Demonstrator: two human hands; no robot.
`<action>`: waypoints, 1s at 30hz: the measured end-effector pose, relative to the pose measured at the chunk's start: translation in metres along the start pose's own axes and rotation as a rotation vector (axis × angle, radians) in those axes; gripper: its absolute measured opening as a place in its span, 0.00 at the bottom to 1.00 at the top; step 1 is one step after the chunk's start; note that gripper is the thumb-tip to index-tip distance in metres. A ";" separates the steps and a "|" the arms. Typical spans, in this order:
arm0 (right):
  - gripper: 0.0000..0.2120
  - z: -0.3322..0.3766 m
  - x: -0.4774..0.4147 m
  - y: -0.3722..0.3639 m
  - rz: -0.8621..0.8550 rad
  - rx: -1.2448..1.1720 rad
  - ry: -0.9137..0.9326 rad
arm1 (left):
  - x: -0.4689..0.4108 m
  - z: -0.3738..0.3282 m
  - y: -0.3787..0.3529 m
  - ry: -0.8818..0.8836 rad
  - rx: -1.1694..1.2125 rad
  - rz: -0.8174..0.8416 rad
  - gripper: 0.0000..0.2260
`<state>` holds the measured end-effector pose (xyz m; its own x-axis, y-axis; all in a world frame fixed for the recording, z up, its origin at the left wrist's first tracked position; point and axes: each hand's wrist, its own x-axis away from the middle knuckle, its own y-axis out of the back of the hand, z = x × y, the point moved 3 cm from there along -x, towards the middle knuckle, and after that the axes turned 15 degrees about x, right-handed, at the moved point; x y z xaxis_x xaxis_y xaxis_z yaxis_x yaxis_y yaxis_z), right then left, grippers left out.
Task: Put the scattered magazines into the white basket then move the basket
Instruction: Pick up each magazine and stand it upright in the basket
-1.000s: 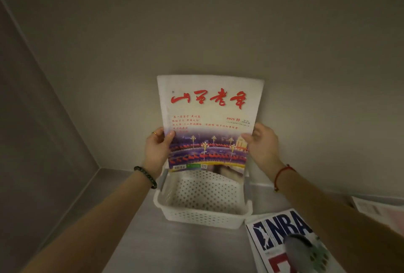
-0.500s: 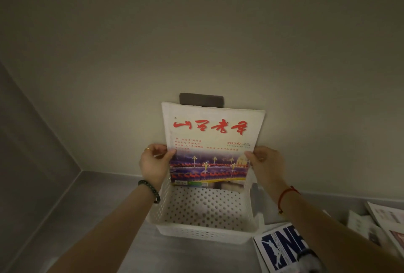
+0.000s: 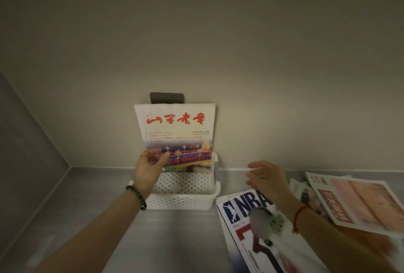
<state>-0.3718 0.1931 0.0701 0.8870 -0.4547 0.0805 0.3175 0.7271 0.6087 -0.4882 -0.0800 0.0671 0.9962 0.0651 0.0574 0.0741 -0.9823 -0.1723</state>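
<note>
The white basket point(image 3: 183, 201) is perforated matt plastic, the magazine point(image 3: 177, 132) standing in it has a smooth paper cover, the NBA magazine point(image 3: 251, 229) looks glossy though blur makes that uncertain, and the desk point(image 3: 175, 240) is brushed grey metal with a dull sheen.

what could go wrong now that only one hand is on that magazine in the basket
1. The magazine stands tall and upright in the white basket, steadied only by the left hand; let go, it may flop forward or slump.
2. The light basket could tip or slide under the tall load.
3. The right hand hovers open over the NBA magazine; a hasty grab could push the overlapping pile around.
</note>
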 end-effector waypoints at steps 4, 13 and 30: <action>0.08 -0.045 0.036 0.042 0.015 0.041 -0.071 | 0.035 -0.006 -0.028 0.025 -0.035 0.093 0.17; 0.10 -0.146 0.075 0.150 -0.041 0.112 -0.192 | 0.106 0.024 -0.133 0.115 -0.074 0.213 0.17; 0.25 -0.281 0.040 0.220 0.176 0.699 0.044 | 0.228 0.139 -0.301 0.517 0.048 0.506 0.17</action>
<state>-0.1729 0.4791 -0.0146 0.9227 -0.3291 0.2010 -0.1072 0.2816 0.9535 -0.2776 0.2554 -0.0046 0.7614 -0.4982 0.4148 -0.3764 -0.8607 -0.3429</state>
